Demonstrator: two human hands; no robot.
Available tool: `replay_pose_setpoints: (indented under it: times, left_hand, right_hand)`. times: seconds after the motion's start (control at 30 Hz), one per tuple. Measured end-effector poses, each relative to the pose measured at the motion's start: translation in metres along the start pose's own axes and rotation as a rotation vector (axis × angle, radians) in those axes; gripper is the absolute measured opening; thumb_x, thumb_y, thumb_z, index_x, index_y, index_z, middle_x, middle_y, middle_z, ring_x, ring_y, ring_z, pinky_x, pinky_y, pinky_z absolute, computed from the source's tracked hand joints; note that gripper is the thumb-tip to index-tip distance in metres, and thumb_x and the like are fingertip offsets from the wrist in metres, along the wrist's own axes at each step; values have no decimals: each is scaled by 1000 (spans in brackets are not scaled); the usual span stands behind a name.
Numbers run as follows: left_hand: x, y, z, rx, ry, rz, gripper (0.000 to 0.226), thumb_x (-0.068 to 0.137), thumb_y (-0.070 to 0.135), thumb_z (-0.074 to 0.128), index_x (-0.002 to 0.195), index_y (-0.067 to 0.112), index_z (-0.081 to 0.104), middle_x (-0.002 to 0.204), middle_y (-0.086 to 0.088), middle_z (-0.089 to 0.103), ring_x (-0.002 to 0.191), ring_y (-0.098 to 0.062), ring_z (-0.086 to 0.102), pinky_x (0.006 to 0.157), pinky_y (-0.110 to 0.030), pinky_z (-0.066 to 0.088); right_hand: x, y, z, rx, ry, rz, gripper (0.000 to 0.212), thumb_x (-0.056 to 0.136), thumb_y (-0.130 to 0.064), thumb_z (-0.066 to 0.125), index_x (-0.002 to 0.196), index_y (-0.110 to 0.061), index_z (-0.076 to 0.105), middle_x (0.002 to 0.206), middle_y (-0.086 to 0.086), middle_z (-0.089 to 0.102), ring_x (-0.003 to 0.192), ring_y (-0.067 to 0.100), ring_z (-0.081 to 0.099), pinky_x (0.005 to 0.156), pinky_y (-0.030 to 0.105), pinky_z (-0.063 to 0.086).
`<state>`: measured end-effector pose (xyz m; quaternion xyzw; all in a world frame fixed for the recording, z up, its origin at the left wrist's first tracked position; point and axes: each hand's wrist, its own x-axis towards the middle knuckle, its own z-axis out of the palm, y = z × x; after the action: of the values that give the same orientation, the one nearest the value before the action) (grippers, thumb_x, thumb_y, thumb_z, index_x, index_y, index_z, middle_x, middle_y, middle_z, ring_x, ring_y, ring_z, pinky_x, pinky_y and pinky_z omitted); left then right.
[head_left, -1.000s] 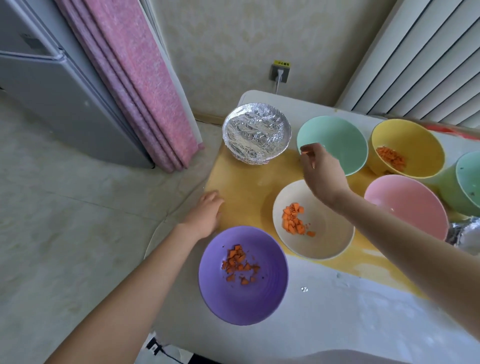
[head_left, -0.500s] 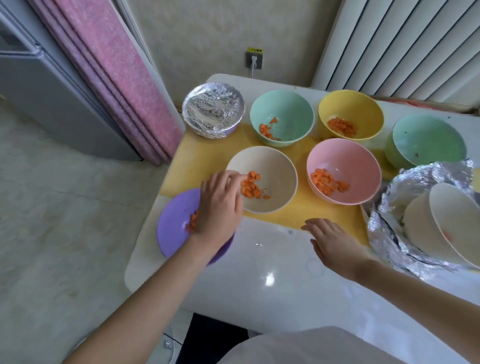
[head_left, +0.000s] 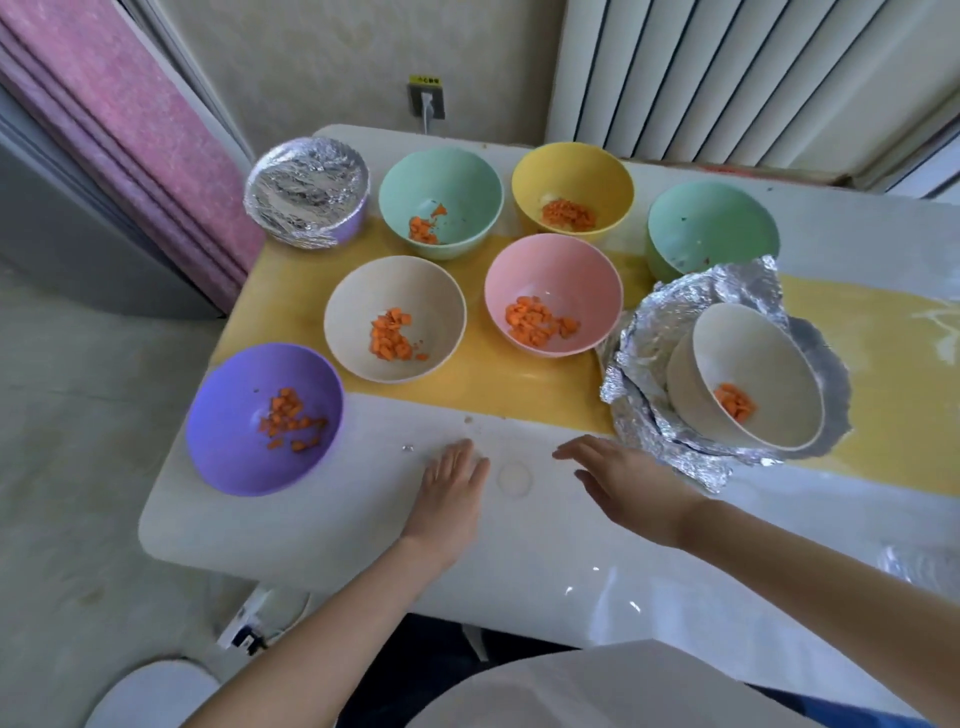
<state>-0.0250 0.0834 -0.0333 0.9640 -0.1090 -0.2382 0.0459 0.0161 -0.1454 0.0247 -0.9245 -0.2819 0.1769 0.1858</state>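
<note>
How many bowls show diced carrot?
6: purple front left, beige and pink middle row, teal and yellow back row, tilted beige on foil right. Foil-covered bowl may hide more.

Bowls on a yellow mat (head_left: 519, 400) across the far half of the tabletop (head_left: 519, 545).
A foil-covered bowl (head_left: 306, 192) sits at the far left corner. Along the far edge to its right stand a mint bowl (head_left: 457, 174), a yellow bowl (head_left: 571, 171) and a second mint bowl (head_left: 711, 228). The first two hold diced carrot; the last holds only specks. Nearer the middle, a cream bowl (head_left: 363, 301) and a pink bowl (head_left: 571, 275) stand side by side, each with carrot. Beyond the far edge is a wall socket (head_left: 427, 101), with a pink curtain (head_left: 130, 130) to its left and a ribbed white panel (head_left: 727, 78) to its right.
</note>
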Motion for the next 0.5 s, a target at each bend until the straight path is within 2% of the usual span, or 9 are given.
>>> replay_pose_setpoints:
  times: [0.1, 0.17, 0.27, 0.37, 0.43, 0.5]
  left_hand:
    - [8, 9, -4, -27, 77, -15, 42, 91, 14, 39, 132, 14, 34, 144, -8, 26, 132, -27, 27, 103, -37, 30]
    - [15, 18, -15, -172, 138, 1, 35, 95, 16, 37, 130, 15, 38, 136, -3, 37, 122, -23, 39, 93, -35, 36]
    - [32, 46, -44, -400, 269, 70, 33, 96, 13, 39, 129, 13, 43, 131, -2, 45, 115, -21, 48, 81, -30, 36]
    - [56, 78, -73, -544, 420, 109, 32, 95, 14, 47, 126, 12, 46, 129, -2, 52, 110, -22, 54, 80, -32, 41]
    - [73, 98, -87, -625, 439, 112, 37, 94, 17, 51, 130, 13, 43, 133, -1, 51, 109, -22, 56, 80, -37, 49]
    - [88, 115, -97, -661, 390, 93, 45, 94, 21, 53, 135, 14, 36, 138, -1, 47, 108, -22, 55, 80, -40, 50]
  right_hand:
    - [-11, 2, -27, 53, 291, -56, 26, 94, -17, 42, 111, -15, 61, 104, 0, 64, 86, 23, 63, 69, 31, 51]
    - [-16, 9, -45, 4, 488, -41, 25, 93, -17, 40, 106, -10, 61, 99, 3, 64, 87, 22, 58, 71, 29, 46]
    - [-20, 31, -61, -101, 664, 162, 30, 92, -24, 44, 114, -7, 53, 109, 11, 60, 99, 26, 51, 81, 30, 38]
    - [-23, 50, -61, -118, 557, 390, 45, 87, -26, 59, 123, -1, 47, 120, 18, 53, 109, 35, 49, 90, 36, 37]
    - [-25, 55, -61, -85, 427, 517, 44, 87, -22, 62, 125, -4, 49, 125, 14, 50, 114, 34, 48, 84, 40, 42]
    - [-27, 58, -60, -100, 340, 570, 31, 89, -19, 56, 119, -9, 54, 123, 9, 50, 113, 30, 47, 72, 37, 41]
